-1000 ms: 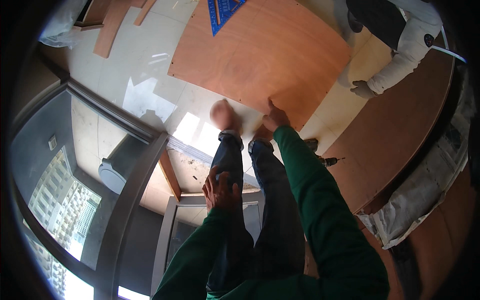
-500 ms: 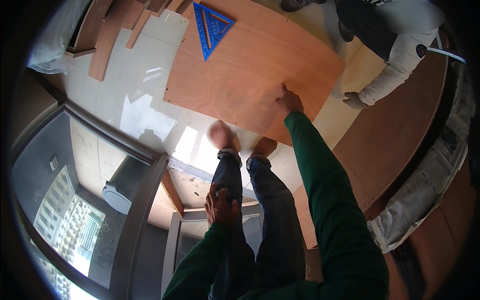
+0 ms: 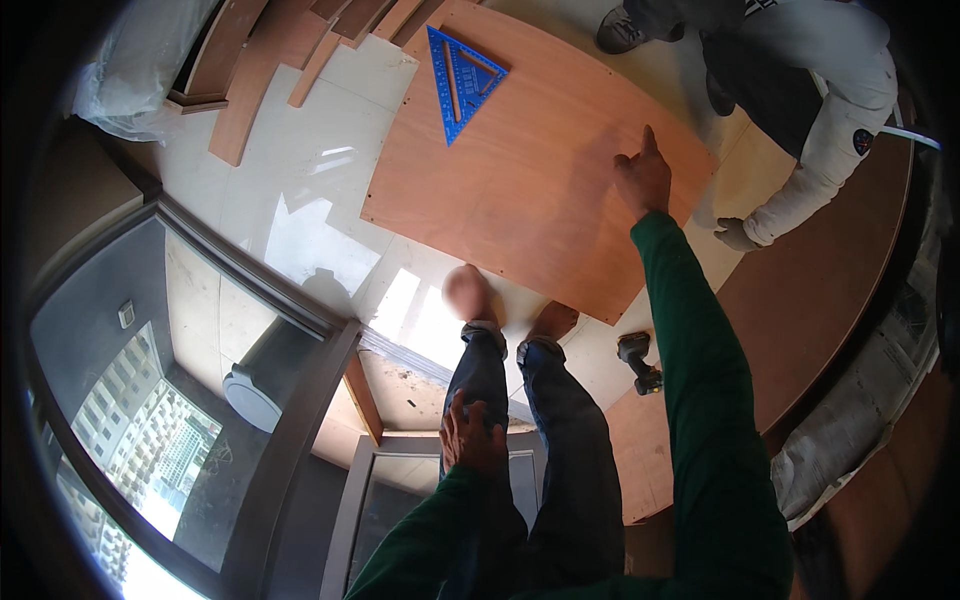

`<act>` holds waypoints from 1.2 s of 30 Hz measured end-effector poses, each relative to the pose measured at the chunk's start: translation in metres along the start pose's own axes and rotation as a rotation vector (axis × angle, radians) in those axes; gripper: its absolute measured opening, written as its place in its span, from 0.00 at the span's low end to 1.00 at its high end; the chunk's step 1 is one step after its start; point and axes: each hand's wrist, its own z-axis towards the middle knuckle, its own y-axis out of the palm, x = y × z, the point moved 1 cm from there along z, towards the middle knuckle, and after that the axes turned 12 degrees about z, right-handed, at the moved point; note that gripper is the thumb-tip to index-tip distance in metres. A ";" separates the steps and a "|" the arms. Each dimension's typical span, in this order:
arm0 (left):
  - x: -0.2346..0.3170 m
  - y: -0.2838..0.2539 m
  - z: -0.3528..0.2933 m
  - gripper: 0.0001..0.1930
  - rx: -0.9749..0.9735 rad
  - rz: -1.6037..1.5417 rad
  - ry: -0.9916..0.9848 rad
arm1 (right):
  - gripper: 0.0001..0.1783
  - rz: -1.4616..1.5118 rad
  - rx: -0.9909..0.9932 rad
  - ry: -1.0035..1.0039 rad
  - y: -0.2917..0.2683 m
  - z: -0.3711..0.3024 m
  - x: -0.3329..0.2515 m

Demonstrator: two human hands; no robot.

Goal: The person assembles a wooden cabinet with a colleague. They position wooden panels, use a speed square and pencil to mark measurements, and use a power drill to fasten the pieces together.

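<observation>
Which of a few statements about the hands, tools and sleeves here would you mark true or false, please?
1. The blue triangular square lies on the wooden board. True.
2. The left hand rests on the left leg. True.
3. The right hand grips a tool. False; its index finger is extended over the board, and the drill lies apart.
4. Both people wear green sleeves. False; the co-worker's sleeve is pale.

One board (image 3: 530,190) is lying flat; one blue triangle (image 3: 440,75) is resting on it. Two bare feet (image 3: 553,320) are standing by its near edge, one drill (image 3: 638,358) is lying off its near corner, and probably four or more wood strips (image 3: 245,115) are lying past its left side.
</observation>
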 end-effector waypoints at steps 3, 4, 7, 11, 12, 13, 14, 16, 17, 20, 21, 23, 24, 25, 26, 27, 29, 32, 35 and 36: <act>0.000 0.005 -0.005 0.28 0.011 0.012 -0.026 | 0.12 0.113 -0.093 -0.149 -0.015 -0.083 -0.040; -0.002 0.004 -0.005 0.28 0.022 0.019 -0.037 | 0.08 0.145 -0.180 -0.125 -0.023 -0.130 -0.050; 0.001 -0.004 -0.007 0.27 0.050 0.029 -0.040 | 0.06 0.013 -0.332 -0.104 -0.070 -0.291 -0.039; 0.005 -0.005 -0.012 0.26 0.056 0.028 -0.017 | 0.16 -0.115 -0.566 0.262 -0.136 -0.432 -0.040; 0.007 -0.004 -0.012 0.26 0.048 0.032 -0.007 | 0.16 -0.091 -0.512 0.226 -0.132 -0.434 -0.039; 0.006 -0.002 -0.013 0.26 0.052 0.037 0.002 | 0.16 -0.071 -0.458 0.200 -0.128 -0.438 -0.036; 0.005 0.000 -0.014 0.25 0.056 0.043 0.012 | 0.17 -0.049 -0.402 0.174 -0.125 -0.440 -0.032; 0.004 0.006 -0.016 0.25 0.070 0.049 0.032 | 0.17 -0.036 -0.453 0.086 -0.111 -0.438 -0.019; 0.004 0.008 -0.017 0.25 0.078 0.048 0.043 | 0.17 -0.026 -0.476 0.042 -0.105 -0.437 -0.017; 0.008 0.007 -0.023 0.24 0.104 0.050 0.076 | 0.17 -0.044 -0.506 0.101 -0.113 -0.441 -0.018; 0.006 0.008 -0.023 0.24 0.117 0.067 0.078 | 0.17 -0.047 -0.521 0.091 -0.113 -0.441 -0.022; 0.004 0.016 -0.021 0.24 0.135 0.092 0.096 | 0.16 -0.069 -0.547 0.079 -0.111 -0.441 -0.029; 0.003 0.019 -0.021 0.23 0.145 0.105 0.103 | 0.16 -0.046 -0.532 0.044 -0.112 -0.443 -0.025; 0.003 0.020 -0.021 0.23 0.154 0.120 0.109 | 0.15 -0.023 -0.519 0.011 -0.109 -0.446 -0.020; 0.004 0.020 -0.022 0.23 0.172 0.136 0.120 | 0.15 0.002 -0.507 -0.024 -0.108 -0.449 -0.016; 0.005 0.020 -0.024 0.23 0.191 0.151 0.127 | 0.15 0.022 -0.511 -0.029 -0.107 -0.451 -0.013; 0.007 0.022 -0.025 0.23 0.210 0.169 0.150 | 0.14 0.055 -0.521 -0.033 -0.108 -0.453 -0.011; 0.011 0.024 -0.026 0.23 0.209 0.188 0.175 | 0.14 -0.043 -0.548 0.016 -0.112 -0.453 -0.017; 0.013 0.023 -0.027 0.23 0.161 0.197 0.165 | 0.12 -0.041 -0.565 0.017 -0.110 -0.456 -0.015; 0.014 0.025 -0.026 0.22 0.141 0.191 0.154 | 0.11 -0.027 -0.557 -0.002 -0.110 -0.457 -0.013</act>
